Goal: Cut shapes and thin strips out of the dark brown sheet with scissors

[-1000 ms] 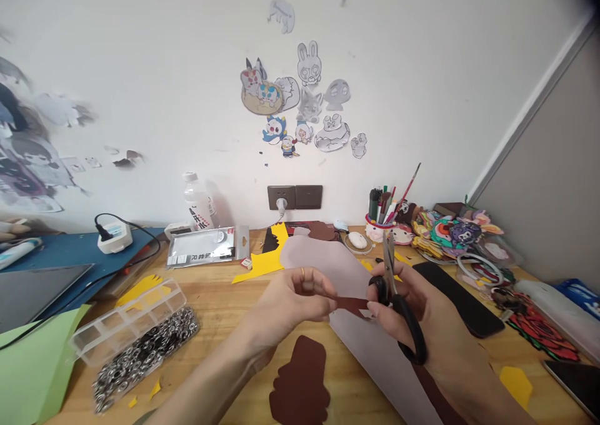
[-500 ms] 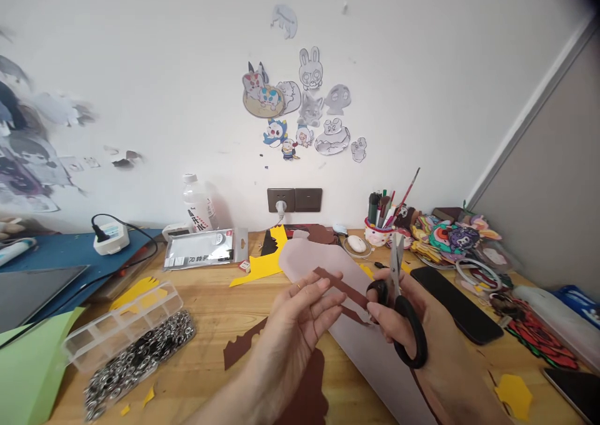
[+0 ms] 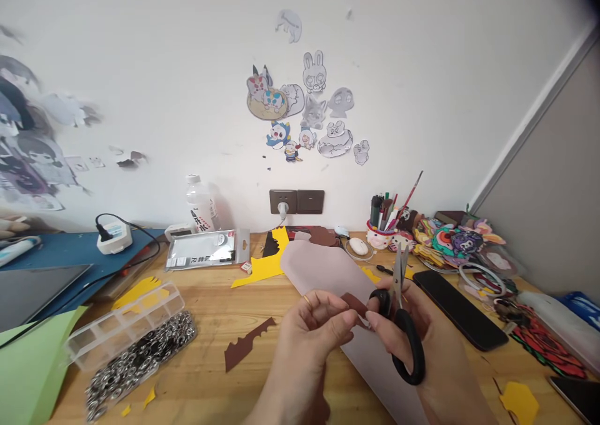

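Observation:
My left hand (image 3: 314, 328) pinches a small brown paper piece (image 3: 354, 302) between thumb and fingertips, just above the wooden desk (image 3: 220, 306). My right hand (image 3: 412, 334) grips black-handled scissors (image 3: 400, 315), blades pointing up and closed or nearly so, right beside the brown piece. Both hands meet over a pale pink sheet (image 3: 328, 269) lying on the desk. A jagged brown offcut (image 3: 246, 350) lies on the wood to the left of my left hand.
A clear compartment box of metal eyelets (image 3: 131, 347) and green paper (image 3: 32, 362) lie at the left. Yellow paper scraps (image 3: 265, 265), a foil packet (image 3: 204, 250), a bottle (image 3: 199, 203), a pen cup (image 3: 382, 225), a black phone (image 3: 452, 306) and colourful cutouts (image 3: 457, 237) surround the hands.
The long brown strip has been shortened to a small piece in my left hand's pinch. A jagged brown offcut now lies on the desk at the left. The scissors stayed upright.

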Demonstrator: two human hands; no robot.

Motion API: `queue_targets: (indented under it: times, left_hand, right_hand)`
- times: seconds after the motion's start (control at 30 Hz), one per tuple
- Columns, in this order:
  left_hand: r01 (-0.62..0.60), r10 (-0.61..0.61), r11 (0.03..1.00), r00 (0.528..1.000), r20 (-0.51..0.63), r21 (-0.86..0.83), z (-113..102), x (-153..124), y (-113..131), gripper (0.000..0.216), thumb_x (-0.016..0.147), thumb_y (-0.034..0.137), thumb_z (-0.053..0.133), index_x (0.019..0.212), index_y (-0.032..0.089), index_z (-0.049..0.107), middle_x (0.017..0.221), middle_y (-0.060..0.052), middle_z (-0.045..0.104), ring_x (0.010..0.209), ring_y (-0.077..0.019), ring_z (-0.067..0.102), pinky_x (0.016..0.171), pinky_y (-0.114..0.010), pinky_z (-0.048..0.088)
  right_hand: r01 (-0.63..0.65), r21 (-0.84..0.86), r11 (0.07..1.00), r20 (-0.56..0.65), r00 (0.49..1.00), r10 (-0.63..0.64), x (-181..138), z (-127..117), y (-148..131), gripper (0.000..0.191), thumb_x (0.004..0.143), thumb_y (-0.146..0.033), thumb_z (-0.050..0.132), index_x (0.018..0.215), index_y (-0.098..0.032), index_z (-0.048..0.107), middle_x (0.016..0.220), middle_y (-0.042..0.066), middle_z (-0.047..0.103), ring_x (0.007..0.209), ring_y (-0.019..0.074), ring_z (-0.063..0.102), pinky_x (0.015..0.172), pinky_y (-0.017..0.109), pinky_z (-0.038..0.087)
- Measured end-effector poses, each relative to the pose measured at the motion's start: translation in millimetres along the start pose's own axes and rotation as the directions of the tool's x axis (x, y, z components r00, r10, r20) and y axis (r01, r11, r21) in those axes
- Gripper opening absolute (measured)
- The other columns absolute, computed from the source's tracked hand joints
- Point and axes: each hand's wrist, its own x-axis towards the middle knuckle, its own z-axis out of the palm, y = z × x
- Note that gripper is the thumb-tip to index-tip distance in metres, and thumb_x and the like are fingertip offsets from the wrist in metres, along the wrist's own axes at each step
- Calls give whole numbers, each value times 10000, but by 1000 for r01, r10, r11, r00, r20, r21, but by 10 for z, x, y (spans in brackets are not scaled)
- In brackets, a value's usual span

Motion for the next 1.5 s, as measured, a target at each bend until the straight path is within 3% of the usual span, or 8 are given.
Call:
queue_targets:
  times: [0.17, 0.37, 0.53, 0.67, 0.77, 0.93, 1.2, 1.5]
  left_hand:
    - [-128, 129, 992, 989, -77, 18, -3, -3, 55, 98, 619, 112, 687, 650, 137, 598, 653, 13, 639, 646, -75, 557, 643, -164, 407]
    - [-201, 208, 969, 977, -35, 142, -23, 10, 170, 64, 665, 112, 645, 694, 144, 599, 670, 3, 647, 661, -103, 584, 665, -204, 432]
    - [-237, 249, 935, 968, -14, 264, -58, 1, 318, 66, 683, 138, 633, 726, 150, 585, 661, 5, 623, 653, -104, 566, 655, -210, 422]
    - [-230, 225, 931, 973, 50, 283, -87, -7, 407, 116, 693, 137, 622, 798, 159, 578, 658, 2, 627, 640, -97, 558, 655, -208, 418]
    - [-233, 225, 927, 972, 63, 294, -101, -12, 438, 155, 687, 131, 621, 830, 164, 569, 683, -12, 635, 634, -102, 557, 649, -220, 421]
    - [-225, 208, 926, 974, 91, 301, -106, -29, 445, 198, 683, 130, 620, 864, 175, 554, 662, -12, 633, 631, -108, 560, 630, -222, 416]
    - [-221, 230, 898, 973, 22, 381, -50, -61, 452, 228, 658, 129, 630, 860, 201, 555, 674, -9, 647, 635, -122, 595, 586, -203, 428]
    - [-215, 224, 898, 974, 21, 384, -34, -94, 456, 244, 655, 113, 622, 870, 203, 551, 662, -7, 645, 629, -126, 608, 558, -192, 431]
  right_hand:
    - [-7, -5, 1000, 40, 999, 7, -44, 43, -8, 279, 641, -206, 686, 855, -232, 509, 680, -45, 604, 671, 125, 579, 665, 215, 480]
    - [-33, -23, 999, 83, 996, 35, -48, 51, 13, 277, 604, -166, 693, 809, -226, 515, 642, -43, 621, 618, 129, 579, 591, 207, 475]
    - [15, -174, 985, 235, 972, 27, -11, 10, -25, 234, 630, -146, 641, 807, -239, 520, 597, -49, 608, 536, 127, 559, 498, 204, 465]
    - [75, -273, 959, 390, 920, 39, -13, -1, -187, 157, 589, -155, 625, 700, -247, 563, 551, -27, 605, 523, 179, 588, 472, 252, 481]
    - [111, -333, 936, 438, 898, 49, -29, -13, -266, 150, 556, -162, 632, 667, -259, 607, 532, -14, 610, 512, 206, 596, 468, 286, 499]
    - [153, -352, 924, 470, 882, 33, -40, -46, -246, 153, 588, -167, 621, 705, -266, 623, 583, 3, 637, 531, 206, 612, 472, 279, 521]
    - [193, -411, 891, 455, 890, 17, -74, -26, -223, 136, 574, -171, 622, 686, -244, 597, 573, 2, 632, 501, 194, 606, 449, 260, 517]
    - [194, -434, 880, 424, 906, 9, -59, 3, -176, 146, 572, -161, 618, 674, -249, 560, 509, -27, 573, 452, 167, 561, 391, 232, 464]
